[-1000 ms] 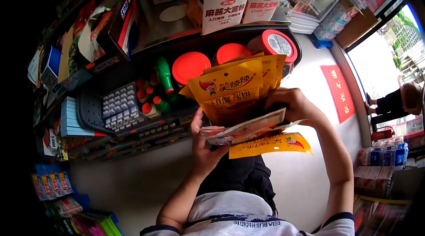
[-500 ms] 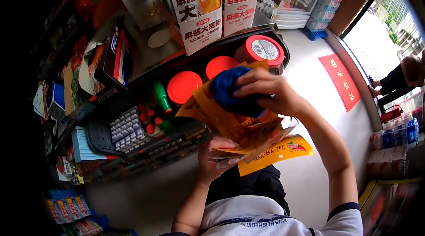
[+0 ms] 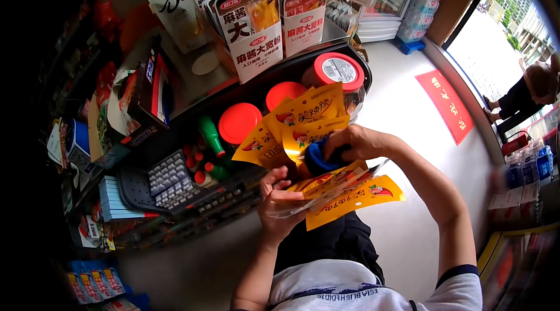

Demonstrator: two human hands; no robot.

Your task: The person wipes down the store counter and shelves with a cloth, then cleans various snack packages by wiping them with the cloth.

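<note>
Several yellow snack packets (image 3: 312,105) with red pepper pictures fan out in front of me. My left hand (image 3: 280,203) is closed around their lower end and a clear plastic piece among them. One packet (image 3: 357,201) sticks out toward my body on the near side. My right hand (image 3: 363,143) grips a bunched blue cloth (image 3: 321,158), which sits down among the packets. Its fingertips are partly hidden in the cloth. Just beyond the packets stand red-lidded jars (image 3: 240,123) on the shelf.
Boxes of brown snack pouches (image 3: 254,31) stand on the counter ahead. Green bottles (image 3: 210,136) and a dark basket of small white packs (image 3: 169,174) are at left. A red mat (image 3: 446,106) lies on the floor at right, near the doorway, where another person (image 3: 528,89) is visible.
My right hand has moved down with the blue cloth, from above the packets to among them. The packets have spread upright, and their printed fronts show more.
</note>
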